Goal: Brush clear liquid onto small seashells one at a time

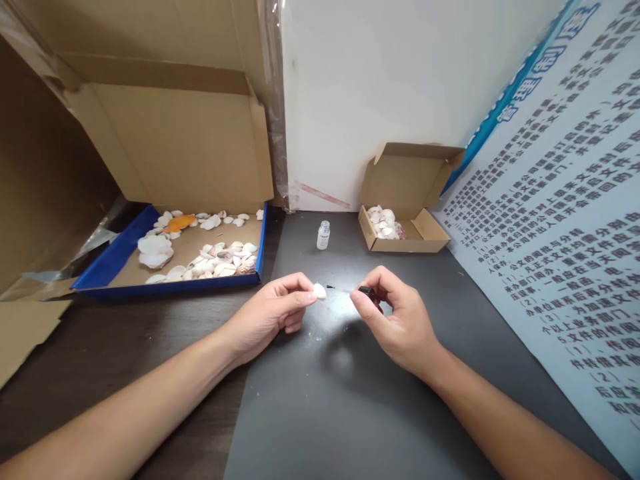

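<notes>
A small white seashell is pinched between the thumb and fingertips of my left hand. My right hand grips the black cap of a small brush. The brush's dark tip points left and lies close to the shell; whether they touch I cannot tell. Its thin stem is hard to see against the bright reflection. Beyond both hands, a small clear bottle with a white label stands upright without a cap.
On the left, an open blue-edged cardboard box holds many seashells, with an orange shell among them. A smaller open carton with white shells sits at the back right. A printed board leans along the right side.
</notes>
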Demonstrator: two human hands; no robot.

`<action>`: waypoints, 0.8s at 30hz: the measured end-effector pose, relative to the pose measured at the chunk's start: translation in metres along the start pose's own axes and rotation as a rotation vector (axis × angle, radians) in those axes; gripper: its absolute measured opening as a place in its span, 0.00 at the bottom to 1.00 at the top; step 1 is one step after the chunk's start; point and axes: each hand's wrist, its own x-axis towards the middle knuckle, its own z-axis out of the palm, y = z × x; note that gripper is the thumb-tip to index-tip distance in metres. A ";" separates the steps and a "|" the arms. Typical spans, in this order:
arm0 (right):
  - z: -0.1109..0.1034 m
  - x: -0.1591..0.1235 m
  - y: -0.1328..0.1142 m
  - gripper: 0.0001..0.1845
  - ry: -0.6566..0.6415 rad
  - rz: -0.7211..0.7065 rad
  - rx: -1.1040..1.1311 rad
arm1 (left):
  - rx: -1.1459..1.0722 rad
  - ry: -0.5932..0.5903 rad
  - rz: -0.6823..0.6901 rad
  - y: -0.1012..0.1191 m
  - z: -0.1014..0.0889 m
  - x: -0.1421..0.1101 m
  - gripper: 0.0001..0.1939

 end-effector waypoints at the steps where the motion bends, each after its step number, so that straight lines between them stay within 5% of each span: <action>1: 0.000 0.000 0.000 0.11 -0.007 -0.006 0.005 | 0.000 -0.001 0.001 0.000 0.000 0.000 0.13; 24: 0.001 0.002 -0.002 0.12 -0.049 0.029 -0.025 | -0.013 0.001 0.009 0.002 0.001 0.000 0.13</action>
